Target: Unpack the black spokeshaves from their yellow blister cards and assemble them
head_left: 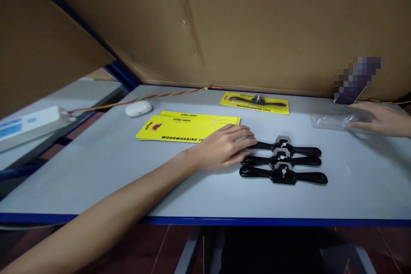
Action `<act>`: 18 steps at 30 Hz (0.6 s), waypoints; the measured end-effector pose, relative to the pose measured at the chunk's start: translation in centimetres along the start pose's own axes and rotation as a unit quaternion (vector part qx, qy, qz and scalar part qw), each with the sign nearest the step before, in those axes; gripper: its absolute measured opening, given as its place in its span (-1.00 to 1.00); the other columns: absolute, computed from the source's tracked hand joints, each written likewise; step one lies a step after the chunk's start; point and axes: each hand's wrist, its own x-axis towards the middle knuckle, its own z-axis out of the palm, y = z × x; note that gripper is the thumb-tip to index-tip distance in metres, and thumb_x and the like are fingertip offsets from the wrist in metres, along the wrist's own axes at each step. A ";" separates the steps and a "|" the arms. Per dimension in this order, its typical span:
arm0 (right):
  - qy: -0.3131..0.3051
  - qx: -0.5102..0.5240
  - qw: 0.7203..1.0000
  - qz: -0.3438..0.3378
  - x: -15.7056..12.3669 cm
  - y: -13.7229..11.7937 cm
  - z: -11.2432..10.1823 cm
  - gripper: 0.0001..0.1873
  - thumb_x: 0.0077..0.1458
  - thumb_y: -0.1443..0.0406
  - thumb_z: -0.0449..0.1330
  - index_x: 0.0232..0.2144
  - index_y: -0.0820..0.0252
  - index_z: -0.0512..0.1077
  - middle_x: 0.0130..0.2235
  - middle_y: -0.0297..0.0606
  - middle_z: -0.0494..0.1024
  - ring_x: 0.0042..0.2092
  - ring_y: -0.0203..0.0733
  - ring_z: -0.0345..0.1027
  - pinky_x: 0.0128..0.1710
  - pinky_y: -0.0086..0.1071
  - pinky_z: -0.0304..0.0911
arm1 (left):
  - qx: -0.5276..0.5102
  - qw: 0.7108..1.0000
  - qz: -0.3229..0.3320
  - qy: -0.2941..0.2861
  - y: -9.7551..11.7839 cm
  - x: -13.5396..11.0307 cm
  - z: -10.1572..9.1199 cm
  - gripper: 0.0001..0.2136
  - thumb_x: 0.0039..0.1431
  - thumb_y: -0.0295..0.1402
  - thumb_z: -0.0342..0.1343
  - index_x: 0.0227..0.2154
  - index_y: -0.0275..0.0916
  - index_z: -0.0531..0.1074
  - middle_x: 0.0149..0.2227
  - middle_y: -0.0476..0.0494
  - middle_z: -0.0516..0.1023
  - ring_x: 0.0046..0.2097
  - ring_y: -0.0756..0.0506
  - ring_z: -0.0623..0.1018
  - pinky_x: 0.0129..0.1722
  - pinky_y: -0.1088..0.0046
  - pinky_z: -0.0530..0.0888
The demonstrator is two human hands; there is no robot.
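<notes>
Three black spokeshaves lie side by side on the table; the nearest spokeshave is in full view. My left hand has its fingers closed at the left handle end of the farthest spokeshave, hiding its tip. Its lower fingers come close to the end of the middle spokeshave. Under and behind that hand are several yellow backing cards, stacked unevenly. At the right, my right hand holds clear plastic blister covers, partly blurred; how many cannot be made out.
Toward the back, a spokeshave lies on a yellow card. A white earphone case sits at the left. A yellow-red twisted cable runs to a white power strip. A pixelated upright object stands near the cardboard wall.
</notes>
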 end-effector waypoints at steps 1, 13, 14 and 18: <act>-0.003 0.010 1.000 -0.004 -0.6 0.4 0.3 -0.46 0.09 -0.12 0.32 -0.02 0.07 0.61 -0.06 0.03 0.67 -0.14 0.09 0.57 -0.23 -0.11 0.34 | -0.011 1.000 -0.001 -0.002 0.0 0.0 0.1 -0.68 0.30 -0.24 0.08 0.05 -0.11 0.56 0.06 -0.26 0.60 0.13 -0.30 0.53 0.23 -0.02 0.38; 0.154 -0.049 0.982 -0.100 1.3 -15.4 -0.8 -0.51 0.30 -0.06 0.13 0.02 0.16 0.51 -0.03 0.02 0.66 -0.02 0.19 0.54 -0.05 0.00 0.32 | -0.050 0.989 -0.114 0.085 -2.9 -1.0 -2.1 -0.70 0.16 -0.13 0.22 -0.11 -0.11 0.64 0.01 -0.26 0.62 0.13 -0.36 0.49 0.28 -0.03 0.28; 0.138 -0.056 0.982 -0.117 1.5 -17.3 -0.5 -0.51 0.28 -0.06 0.15 0.02 0.17 0.51 -0.05 0.00 0.66 -0.04 0.20 0.54 -0.07 0.00 0.32 | -0.054 0.988 -0.119 0.086 -3.1 -1.1 -2.2 -0.68 0.14 -0.12 0.23 -0.11 -0.12 0.64 0.00 -0.25 0.62 0.12 -0.36 0.48 0.28 -0.03 0.28; 0.056 -0.086 0.983 -0.154 2.1 -21.9 1.7 -0.62 0.26 0.05 0.19 -0.03 0.15 0.53 -0.09 -0.07 0.66 -0.09 0.15 0.53 -0.13 -0.07 0.30 | -0.047 0.986 -0.128 0.099 -3.7 -1.4 -2.6 -0.62 0.11 -0.08 0.24 -0.05 -0.13 0.62 0.01 -0.26 0.61 0.11 -0.37 0.47 0.27 -0.01 0.28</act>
